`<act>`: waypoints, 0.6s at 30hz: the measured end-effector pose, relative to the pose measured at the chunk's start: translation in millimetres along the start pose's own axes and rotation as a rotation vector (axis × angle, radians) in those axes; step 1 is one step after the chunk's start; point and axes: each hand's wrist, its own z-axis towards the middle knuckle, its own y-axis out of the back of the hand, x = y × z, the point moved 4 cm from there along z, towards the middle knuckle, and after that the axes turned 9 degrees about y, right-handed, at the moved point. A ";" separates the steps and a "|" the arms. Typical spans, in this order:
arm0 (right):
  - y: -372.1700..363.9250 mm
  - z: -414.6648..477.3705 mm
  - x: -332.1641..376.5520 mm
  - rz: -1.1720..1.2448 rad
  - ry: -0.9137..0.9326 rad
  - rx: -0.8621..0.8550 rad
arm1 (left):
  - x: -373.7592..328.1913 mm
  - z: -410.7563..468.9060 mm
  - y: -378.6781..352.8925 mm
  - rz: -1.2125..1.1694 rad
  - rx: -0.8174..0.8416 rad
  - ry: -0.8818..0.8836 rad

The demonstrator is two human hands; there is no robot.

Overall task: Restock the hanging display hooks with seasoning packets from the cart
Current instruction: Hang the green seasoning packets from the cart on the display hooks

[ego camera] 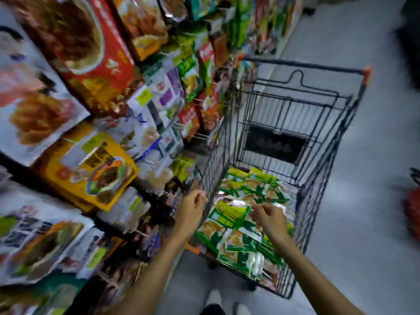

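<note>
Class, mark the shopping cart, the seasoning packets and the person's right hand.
shopping cart (302,64), head view, far rim bar.
seasoning packets (229,214), head view, top packet's face.
right hand (271,218), head view, back of hand.

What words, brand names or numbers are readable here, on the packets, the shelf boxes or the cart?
No text reads clearly; the whole picture is motion-blurred.
Green seasoning packets in the cart: print too blurred to read.
Red box on the shelf: pale lettering, blurred.
Yellow box: dark lettering, blurred.
Yellow-green tag: too small and blurred.
</note>
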 end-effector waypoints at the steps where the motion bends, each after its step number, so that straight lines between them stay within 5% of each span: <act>1: 2.7 1.3 -24.1 -0.014 -0.064 -0.035 | 9.3 9.0 -18.7 0.027 0.062 0.012; 9: -17.0 7.0 -165.7 -0.143 -0.406 -0.179 | 106.4 68.9 -140.0 0.266 0.378 0.116; 18: -24.6 45.4 -240.3 -0.408 -0.547 -0.280 | 180.3 110.1 -189.9 0.516 0.320 0.258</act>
